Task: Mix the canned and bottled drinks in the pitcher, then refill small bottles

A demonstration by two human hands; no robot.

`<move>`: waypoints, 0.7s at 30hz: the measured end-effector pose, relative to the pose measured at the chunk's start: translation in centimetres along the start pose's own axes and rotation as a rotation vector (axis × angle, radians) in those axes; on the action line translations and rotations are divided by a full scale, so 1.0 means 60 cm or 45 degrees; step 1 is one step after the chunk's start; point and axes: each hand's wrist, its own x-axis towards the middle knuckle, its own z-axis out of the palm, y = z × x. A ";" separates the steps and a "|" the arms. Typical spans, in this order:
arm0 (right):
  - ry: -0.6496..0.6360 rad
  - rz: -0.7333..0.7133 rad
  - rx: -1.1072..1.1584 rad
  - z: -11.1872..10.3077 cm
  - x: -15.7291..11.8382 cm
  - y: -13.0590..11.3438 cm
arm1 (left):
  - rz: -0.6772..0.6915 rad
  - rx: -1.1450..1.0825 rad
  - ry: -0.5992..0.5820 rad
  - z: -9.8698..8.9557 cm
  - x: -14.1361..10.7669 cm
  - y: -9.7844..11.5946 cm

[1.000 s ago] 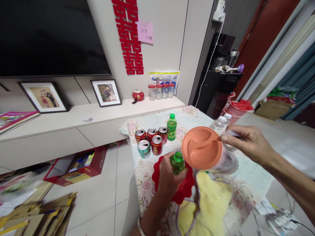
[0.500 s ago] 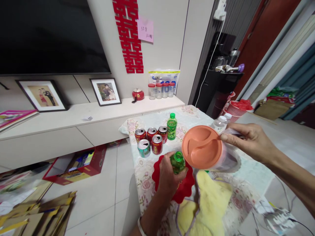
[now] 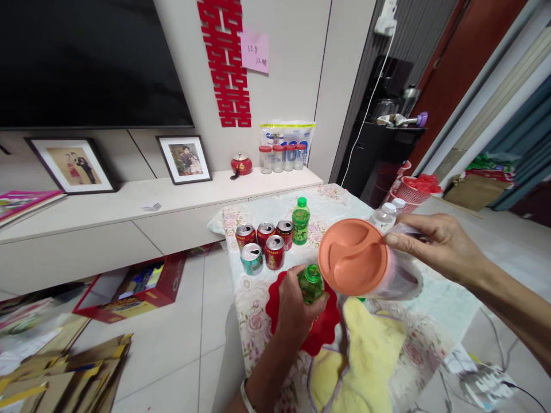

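Observation:
My left hand (image 3: 295,304) is wrapped round an uncapped green bottle (image 3: 311,282) over a red scalloped mat (image 3: 323,330). In my right hand (image 3: 439,246) is the handle of a clear pitcher (image 3: 402,278) with an orange lid (image 3: 353,258). The pitcher is tilted, its lid facing the bottle's mouth; I cannot make out any liquid running between them. Beyond the left hand stand several opened drink cans (image 3: 274,252) and a capped green bottle (image 3: 301,222). A yellow cloth (image 3: 372,355) lies crumpled below the pitcher.
A flowered tablecloth (image 3: 253,327) covers the table. Clear bottles with white caps (image 3: 385,215) stand behind the pitcher. On the white cabinet (image 3: 181,198) are framed photos (image 3: 185,159), a red pot (image 3: 241,165) and red-lidded jars (image 3: 278,159). Flattened cardboard (image 3: 69,378) and a red box (image 3: 133,292) lie on the floor.
Both hands, the bottle and the pitcher hold almost the same positions. The view has shifted very slightly.

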 end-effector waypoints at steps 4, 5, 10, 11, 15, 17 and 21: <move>-0.008 -0.008 -0.014 0.000 0.002 -0.004 | 0.005 0.008 0.020 0.000 0.000 0.002; -0.011 -0.003 -0.015 0.000 0.002 -0.004 | 0.009 0.009 0.021 0.000 0.000 0.002; -0.024 -0.005 -0.022 -0.001 0.003 -0.005 | -0.021 0.005 -0.009 0.000 0.000 0.002; -0.022 -0.002 -0.025 -0.001 0.003 -0.005 | -0.033 0.002 -0.019 0.000 0.000 0.002; -0.022 0.030 -0.026 -0.003 0.003 -0.001 | -0.041 -0.008 -0.030 0.000 0.000 0.002; -0.031 0.043 -0.022 -0.003 0.002 0.001 | -0.035 -0.005 -0.029 0.000 0.000 0.002; -0.041 0.052 -0.023 -0.003 0.001 0.004 | -0.032 0.007 -0.040 -0.001 -0.001 0.002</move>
